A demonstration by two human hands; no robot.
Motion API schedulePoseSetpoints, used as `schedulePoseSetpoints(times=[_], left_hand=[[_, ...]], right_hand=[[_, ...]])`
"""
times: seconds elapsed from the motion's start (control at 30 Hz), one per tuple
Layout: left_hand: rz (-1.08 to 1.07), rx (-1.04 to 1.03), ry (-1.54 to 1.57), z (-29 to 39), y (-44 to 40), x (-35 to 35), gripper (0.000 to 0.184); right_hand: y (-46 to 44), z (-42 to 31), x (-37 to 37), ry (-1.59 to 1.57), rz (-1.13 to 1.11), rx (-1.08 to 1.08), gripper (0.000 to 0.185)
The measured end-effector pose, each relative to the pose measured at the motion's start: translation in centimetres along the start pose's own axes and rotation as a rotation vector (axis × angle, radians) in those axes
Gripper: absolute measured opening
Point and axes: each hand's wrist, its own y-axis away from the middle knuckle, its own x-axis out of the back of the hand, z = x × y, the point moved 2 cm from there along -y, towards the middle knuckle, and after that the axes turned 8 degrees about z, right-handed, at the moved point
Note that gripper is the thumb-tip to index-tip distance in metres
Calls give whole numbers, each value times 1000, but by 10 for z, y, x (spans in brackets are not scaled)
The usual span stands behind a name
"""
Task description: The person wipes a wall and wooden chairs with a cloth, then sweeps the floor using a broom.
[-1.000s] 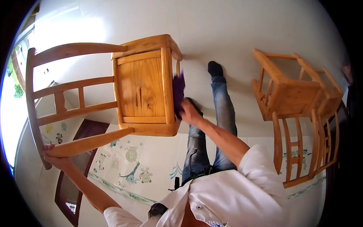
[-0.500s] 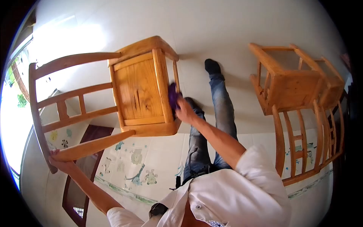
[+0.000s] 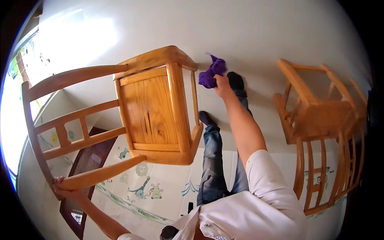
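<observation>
A wooden chair (image 3: 149,110) is tipped so its backrest points left and its panelled seat faces me. My left hand (image 3: 67,189) is wrapped round the corner of the backrest, at the lower left. My right hand (image 3: 223,85) grips a bunched purple cloth (image 3: 212,74), held off to the right of the seat and apart from the chair. The cloth's upper end sticks out loosely. Dark marks show in the wood grain of the seat panel.
More wooden chairs (image 3: 320,116) stand close together on the right. My feet (image 3: 207,118) are on the pale floor (image 3: 168,24). Behind me is a tiled wall (image 3: 168,180) with animal pictures and a dark-framed door (image 3: 82,180). Bright light enters at the left.
My right hand has moved the purple cloth away from the chair's seat edge, up and to the right. My left hand keeps its hold, and the chair appears slightly turned and lower in view.
</observation>
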Motion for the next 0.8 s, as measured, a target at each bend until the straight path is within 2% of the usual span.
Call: schedulePoseSetpoints(times=[0.07, 0.17, 0.23, 0.27, 0.33, 0.4, 0.43, 0.47, 0.5, 0.57, 0.6, 0.7, 0.73, 0.77, 0.8], left_hand=[[-8, 335, 235, 8, -9, 2, 27], [81, 235, 152, 1, -8, 7, 16], [160, 406, 362, 27, 6, -37, 9], [92, 434, 452, 22, 1, -27, 9], [-35, 486, 655, 10, -3, -11, 8], [30, 489, 644, 9, 3, -7, 8], [63, 481, 638, 14, 7, -12, 8], [105, 355, 436, 16, 8, -15, 9], [146, 231, 235, 17, 11, -18, 9], [77, 392, 408, 31, 13, -27, 9], [74, 383, 423, 30, 11, -25, 9], [67, 365, 419, 12, 6, -11, 8], [73, 346, 386, 4, 3, -1, 9], [79, 327, 352, 0, 3, 7, 9], [82, 332, 321, 6, 5, 2, 9]], right_hand=[[-31, 34, -22, -115, 12, -104, 32], [-77, 91, -56, -398, -52, -290, 29], [-66, 81, -75, -367, -58, -246, 25], [-66, 79, -76, -350, -58, -215, 23], [-56, 86, -79, -535, -92, -228, 24], [-29, 86, -95, -657, 122, -307, 21], [-8, 86, -93, -408, -46, -169, 21], [9, 86, -91, -156, -205, -27, 22], [16, 85, -96, -529, -75, -424, 23], [43, 69, -96, -494, -69, -364, 22], [52, 63, -92, -474, -62, -335, 22], [68, 41, -68, -49, -181, 24, 26], [68, 30, -59, 176, -257, 328, 29], [78, 12, -57, 203, -337, 480, 41], [71, 4, -45, 287, -333, 499, 38]])
